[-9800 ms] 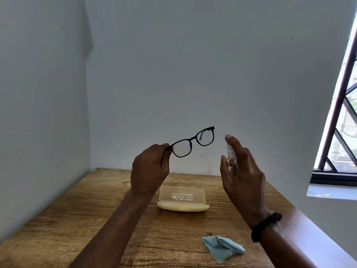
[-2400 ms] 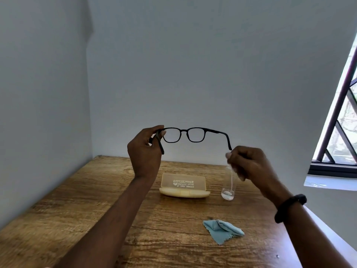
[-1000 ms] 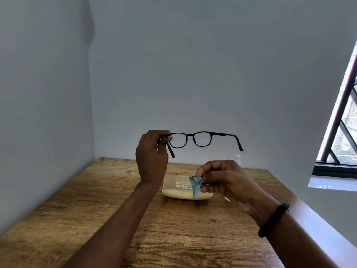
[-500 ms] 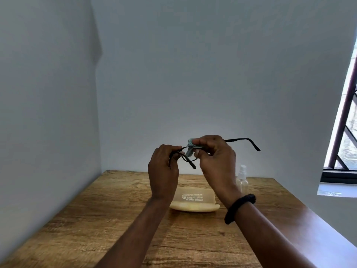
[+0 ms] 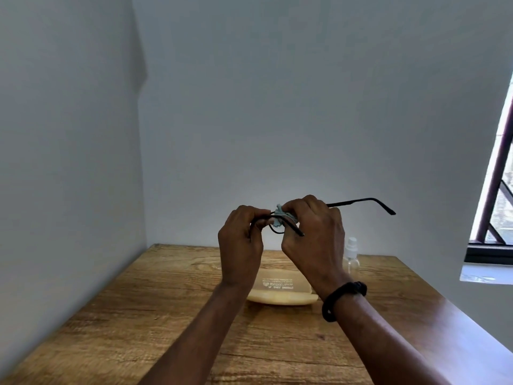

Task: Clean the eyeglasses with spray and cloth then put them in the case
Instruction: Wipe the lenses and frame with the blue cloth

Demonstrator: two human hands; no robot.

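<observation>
left hand [image 5: 241, 240] pinches the eyeglasses [image 5: 358, 202] steady above the table [image 5: 172, 295] so right hand [image 5: 311, 234] can press the cloth [image 5: 278, 215] on a lens.

At the centre of the frame the eyeglasses [image 5: 358, 202] are held above the table [image 5: 155, 301], between the left hand [image 5: 241, 240] on the left and the right hand [image 5: 313, 237] on the right. The cloth [image 5: 278, 215] is pinched between the two hands, against the front of the eyeglasses; one temple projects to the right, past the right hand. Below and behind the hands, the case [image 5: 280, 291] lies on the table, at centre. The spray bottle [image 5: 351, 255] stands upright on the table, to the right of the case and further back. A window [image 5: 497, 207] occupies the right edge of the frame.
</observation>
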